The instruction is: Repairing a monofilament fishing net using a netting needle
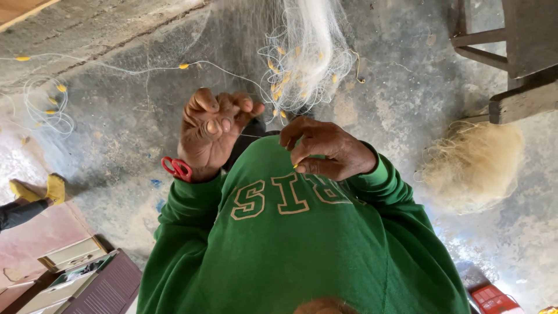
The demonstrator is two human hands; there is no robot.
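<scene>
My left hand (212, 131) is raised in front of my green sweatshirt (302, 244), palm towards me. Its fingers are curled and pinch a thin white net line. My right hand (328, 150) is close beside it, fingers closed on the same fine line, with a small yellow bit at its fingertips. The line leads up to a bunched white fishing net (305, 58) dotted with small yellow floats, hanging just beyond both hands. Red-handled scissors (177, 168) show at my left wrist; how they are held is hidden.
A cord with yellow floats (183, 65) trails left across the concrete floor to loose coils (49, 110). A pale fibre bundle (474, 166) lies right, under a wooden bench (523, 58). Another person's yellow shoes (55, 187) are at left. Boxes (70, 256) sit bottom left.
</scene>
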